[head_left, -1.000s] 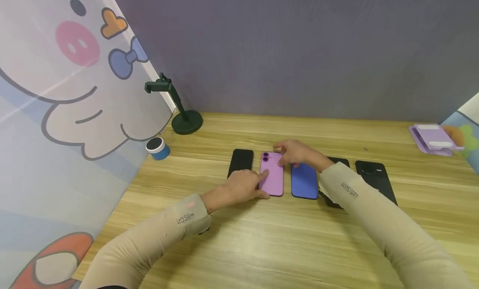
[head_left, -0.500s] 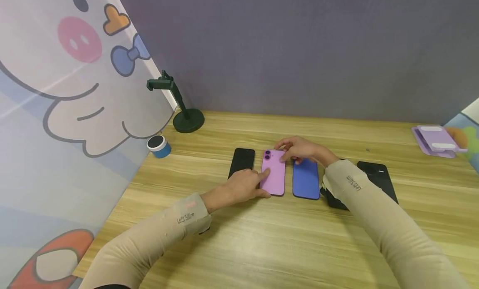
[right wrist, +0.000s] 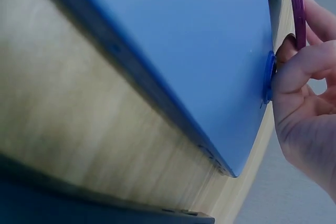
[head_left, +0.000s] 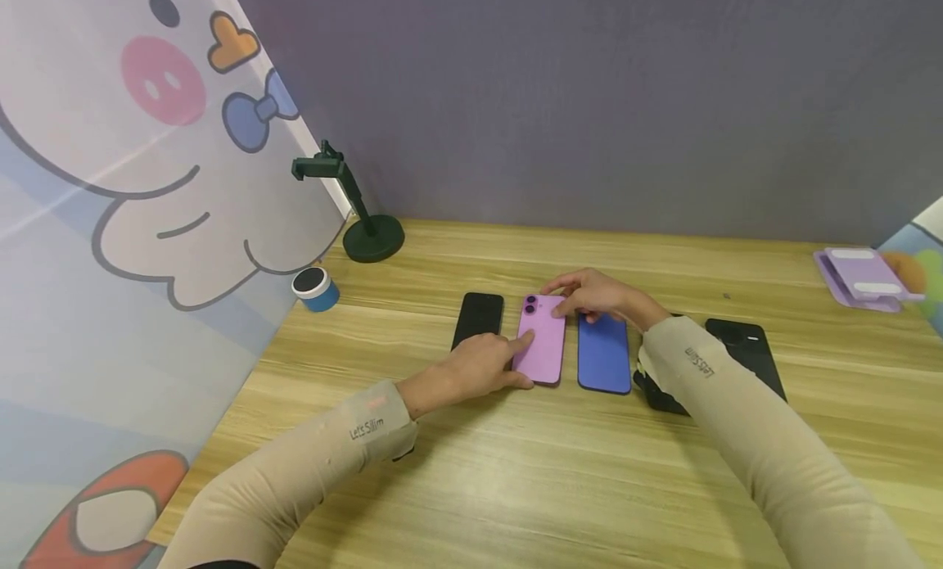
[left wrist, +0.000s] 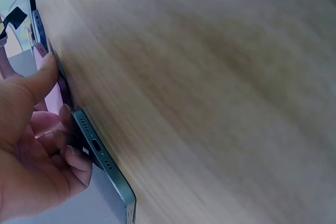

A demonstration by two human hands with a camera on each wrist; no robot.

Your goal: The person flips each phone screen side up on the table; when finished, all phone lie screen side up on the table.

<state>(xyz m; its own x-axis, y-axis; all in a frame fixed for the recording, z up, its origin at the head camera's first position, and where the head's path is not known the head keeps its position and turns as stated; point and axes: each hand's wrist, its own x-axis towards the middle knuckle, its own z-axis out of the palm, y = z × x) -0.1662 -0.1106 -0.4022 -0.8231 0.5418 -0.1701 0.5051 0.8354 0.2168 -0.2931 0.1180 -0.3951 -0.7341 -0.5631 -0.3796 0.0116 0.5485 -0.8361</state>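
In the head view the pink phone (head_left: 543, 352) lies back up, its two-lens camera at the far left corner. My left hand (head_left: 479, 364) grips its near left part, thumb and a finger at its edges, over the near end of a black phone (head_left: 480, 313). My right hand (head_left: 598, 294) pinches the far right corner, above the far end of the blue phone (head_left: 604, 356). In the right wrist view the right hand (right wrist: 310, 85) holds the pink phone's edge (right wrist: 297, 9) beside the blue phone (right wrist: 199, 40). In the left wrist view my left hand (left wrist: 42, 145) is beside a green-edged phone (left wrist: 107, 166).
Two more dark phones lie to the right, one (head_left: 659, 395) partly under the right sleeve, the other (head_left: 747, 352) beyond it. A dark green stand (head_left: 374, 238) and a blue-white jar (head_left: 317, 289) stand at the left. A lilac stand (head_left: 860, 279) is at the far right.
The pink phone's far end has shifted slightly right and tilted a little, with my right hand at its corner. My left hand has barely moved.
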